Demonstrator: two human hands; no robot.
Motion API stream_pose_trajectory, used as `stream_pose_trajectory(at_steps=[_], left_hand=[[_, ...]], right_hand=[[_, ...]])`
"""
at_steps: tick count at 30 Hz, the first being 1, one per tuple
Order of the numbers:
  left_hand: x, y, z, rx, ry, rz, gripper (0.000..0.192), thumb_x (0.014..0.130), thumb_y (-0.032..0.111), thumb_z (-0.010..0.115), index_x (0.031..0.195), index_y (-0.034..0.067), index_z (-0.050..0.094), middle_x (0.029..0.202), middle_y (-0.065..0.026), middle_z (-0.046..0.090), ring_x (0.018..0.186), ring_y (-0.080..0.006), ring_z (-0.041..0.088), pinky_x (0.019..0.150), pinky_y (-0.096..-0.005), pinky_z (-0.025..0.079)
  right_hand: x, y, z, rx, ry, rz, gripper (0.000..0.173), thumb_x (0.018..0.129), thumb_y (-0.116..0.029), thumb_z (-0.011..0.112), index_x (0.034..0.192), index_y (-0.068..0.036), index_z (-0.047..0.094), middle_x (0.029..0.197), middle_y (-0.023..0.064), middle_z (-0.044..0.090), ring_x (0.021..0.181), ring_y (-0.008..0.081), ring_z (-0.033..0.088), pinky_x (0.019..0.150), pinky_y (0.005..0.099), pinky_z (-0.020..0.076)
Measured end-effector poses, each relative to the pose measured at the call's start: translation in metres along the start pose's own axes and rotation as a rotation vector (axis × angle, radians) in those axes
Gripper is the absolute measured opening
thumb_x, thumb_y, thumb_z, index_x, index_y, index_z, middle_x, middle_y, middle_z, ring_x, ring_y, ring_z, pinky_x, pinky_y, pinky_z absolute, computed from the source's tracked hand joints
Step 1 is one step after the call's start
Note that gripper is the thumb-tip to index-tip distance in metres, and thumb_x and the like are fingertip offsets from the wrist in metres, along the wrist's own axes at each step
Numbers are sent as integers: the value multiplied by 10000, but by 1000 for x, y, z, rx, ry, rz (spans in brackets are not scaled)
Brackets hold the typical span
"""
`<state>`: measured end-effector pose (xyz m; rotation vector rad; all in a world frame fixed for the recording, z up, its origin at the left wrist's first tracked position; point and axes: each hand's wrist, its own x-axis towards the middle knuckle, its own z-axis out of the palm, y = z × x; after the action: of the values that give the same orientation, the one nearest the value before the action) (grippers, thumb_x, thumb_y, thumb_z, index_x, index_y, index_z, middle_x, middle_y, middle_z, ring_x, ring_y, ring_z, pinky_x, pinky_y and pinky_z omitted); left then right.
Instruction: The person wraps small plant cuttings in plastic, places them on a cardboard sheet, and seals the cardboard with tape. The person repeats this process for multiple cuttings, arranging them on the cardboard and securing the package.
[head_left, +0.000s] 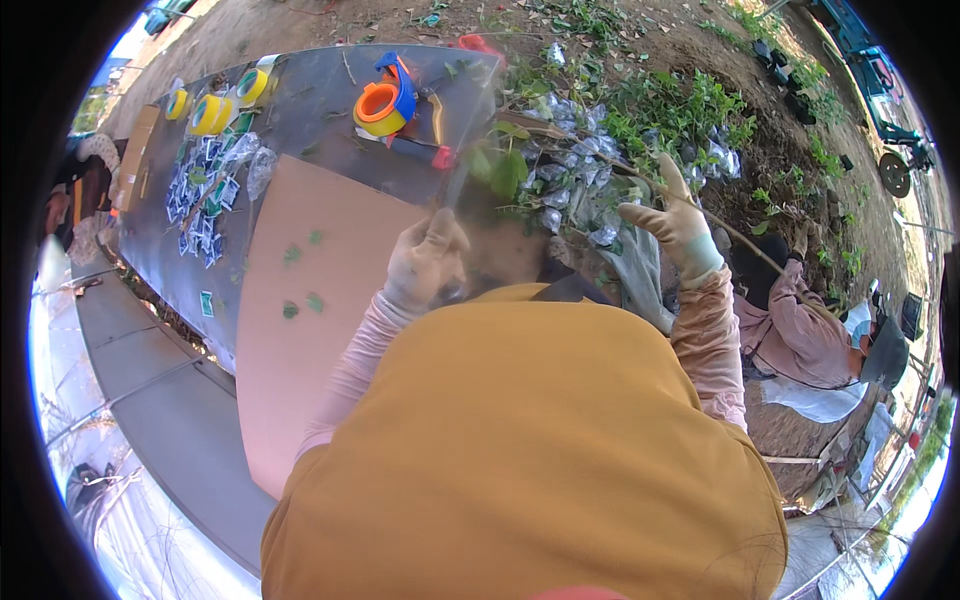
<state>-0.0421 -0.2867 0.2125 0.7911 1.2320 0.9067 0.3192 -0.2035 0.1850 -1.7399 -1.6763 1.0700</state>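
Note:
My left hand (426, 259), in a pale glove, is closed in a fist in front of my chest, near the table's right edge. A thin, blurred object rises from its fingertips; I cannot tell what it is. Blurred green leaves (507, 172) hang just beyond that fist. My right hand (675, 221), also gloved, is raised with thumb and fingers spread. A long woody stem (622, 163) runs diagonally past those fingers; whether they touch it is unclear. Beneath lies a heap of leafy cuttings (667, 109) with clear plastic wrappings (577, 146).
On the dark table (300, 97) are an orange and blue tape dispenser (386, 101), yellow tape rolls (210, 115), small blue-and-white packets (199, 199) and a brown board (322, 247) with loose leaves. A cardboard box (139, 159) stands left. A masked person (802, 330) sits close at right.

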Motion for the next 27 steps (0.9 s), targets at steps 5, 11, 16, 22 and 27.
stream_pose_trajectory(at_steps=[5, 11, 16, 22, 27], left_hand=[[-8, 8, 32, 17, 73, -103, 555, 1069, 511, 492, 864, 5, 592, 511, 23, 390, 425, -101, 384, 511, -298, 458], [-8, 3, 51, -8, 116, -7, 535, 1037, 506, 571, 869, -1, 601, 577, -34, 507, 490, -134, 496, 503, -283, 425], [-33, 0, 39, 20, 208, -12, 557, 1032, 518, 573, 849, -7, 603, 575, -38, 499, 518, -157, 542, 529, -287, 453], [-54, -9, 48, 30, 252, -12, 599, 1032, 556, 544, 848, -11, 602, 562, -25, 465, 516, -149, 518, 541, -299, 459], [-79, -34, 45, 60, 338, -78, 527, 1036, 541, 554, 874, 43, 617, 698, -10, 564, 571, -93, 538, 504, -256, 415]], right_hand=[[24, -79, 29, 880, -454, -173, 1069, 828, -274, 872, 1607, -20, 185, 1570, 260, 363, 1349, 358, 500, 1028, 401, 513], [42, -94, 12, 933, -942, 116, 324, 950, -168, 717, 1190, 34, 636, 1033, 69, 712, 899, 141, 677, 767, 288, 570], [78, -67, -49, 963, 67, 109, 228, 1038, -150, 627, 1174, 21, 692, 919, 81, 731, 643, 76, 602, 605, 204, 508], [75, -33, 24, 527, -420, -237, 913, 877, -360, 833, 1555, -10, 331, 1415, 260, 542, 1286, 305, 568, 1014, 397, 523], [62, -71, 61, 901, -623, -286, 274, 1038, -234, 642, 1137, 9, 720, 813, 78, 743, 656, 156, 687, 648, 287, 568]])
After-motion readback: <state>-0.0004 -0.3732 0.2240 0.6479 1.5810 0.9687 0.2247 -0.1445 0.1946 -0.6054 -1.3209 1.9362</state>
